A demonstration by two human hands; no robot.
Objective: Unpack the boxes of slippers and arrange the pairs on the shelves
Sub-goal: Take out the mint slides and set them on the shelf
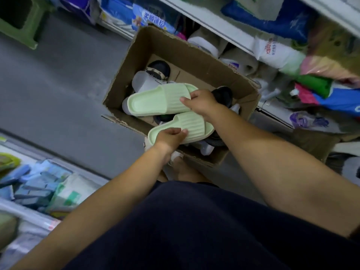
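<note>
Over open box [124, 78]: two pale-green ribbed slippers [155, 100], one per hand.

Dark slippers [222, 95] in the box [175, 49] were mostly buried under the green pair [155, 100]. Shelf packs [331, 55] on the right were pure blur, and the stool [19, 28] was cropped top-left.

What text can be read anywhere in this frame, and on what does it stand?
"柔顺蓬松": white characters on the blue pack, top middle, somewhat blurred.
Red print on the white bag: too blurred to read.
Marks on the strap of the dark slipper: too small to read.
</note>
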